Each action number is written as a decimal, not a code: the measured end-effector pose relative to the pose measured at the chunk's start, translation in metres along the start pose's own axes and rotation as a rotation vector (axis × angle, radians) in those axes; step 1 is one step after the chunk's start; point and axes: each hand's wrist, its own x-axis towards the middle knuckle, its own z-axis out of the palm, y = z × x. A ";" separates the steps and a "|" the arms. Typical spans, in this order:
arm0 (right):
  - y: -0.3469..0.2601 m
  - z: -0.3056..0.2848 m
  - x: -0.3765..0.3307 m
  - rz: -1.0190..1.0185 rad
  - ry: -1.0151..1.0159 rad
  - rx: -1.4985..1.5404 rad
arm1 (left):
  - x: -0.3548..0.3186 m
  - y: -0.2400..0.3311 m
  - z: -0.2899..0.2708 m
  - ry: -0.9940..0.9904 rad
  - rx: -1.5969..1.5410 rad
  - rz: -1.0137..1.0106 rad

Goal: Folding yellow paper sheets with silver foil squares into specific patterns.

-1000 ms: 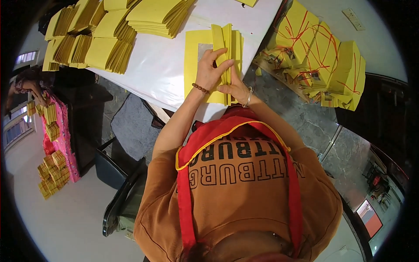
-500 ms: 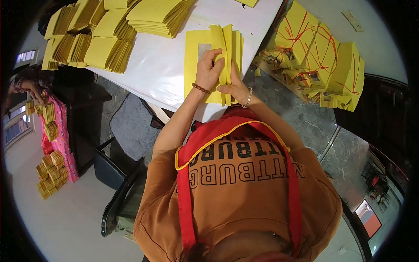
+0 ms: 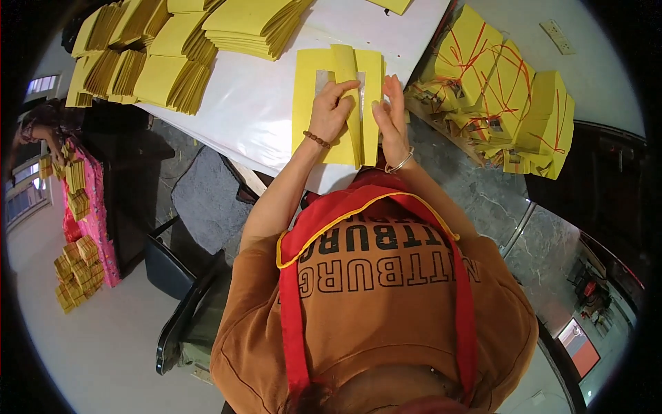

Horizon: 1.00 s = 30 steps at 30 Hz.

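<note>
I count one yellow folder (image 3: 305, 90): left hand (image 3: 328, 110) half-curled on its flap (image 3: 343, 65), grip unclear; right hand (image 3: 392, 125) extended, thumb apart, empty, at its right edge.

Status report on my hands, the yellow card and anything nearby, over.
Left hand on the yellow card's middle flap. Right hand open, by the card's right edge. Card on white table. Yellow stacks farther left, apart from it.
</note>
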 end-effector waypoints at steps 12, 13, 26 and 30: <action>0.013 0.003 0.005 0.280 -0.115 -0.125 | 0.005 -0.004 0.002 0.044 -0.332 -0.021; 0.016 0.001 0.007 0.238 -0.144 -0.184 | 0.003 -0.001 0.001 0.045 -0.332 -0.018; 0.023 -0.027 0.013 0.567 -0.165 0.608 | -0.025 0.005 -0.091 0.135 0.707 0.539; 0.015 -0.024 0.008 0.539 -0.183 0.601 | -0.040 0.002 -0.080 0.018 0.862 0.670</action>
